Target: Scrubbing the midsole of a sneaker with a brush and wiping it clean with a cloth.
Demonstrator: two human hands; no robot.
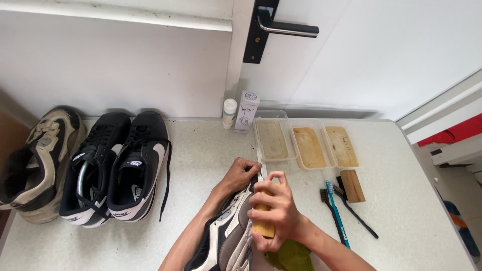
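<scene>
My left hand (240,174) grips the toe end of a grey, white and black sneaker (227,236) that lies on the table near the front edge. My right hand (273,211) is closed around a wooden-backed brush (263,227) pressed against the side of that sneaker. A green cloth (290,256) lies under my right wrist, partly hidden.
A pair of black and white sneakers (118,165) and a worn beige shoe (37,160) stand at the left. Three clear trays (306,145) of liquid sit at the back. A blue toothbrush (336,211), small dark brushes (354,213), a wooden brush (351,184), a white bottle (229,113) and a box (246,110) lie nearby.
</scene>
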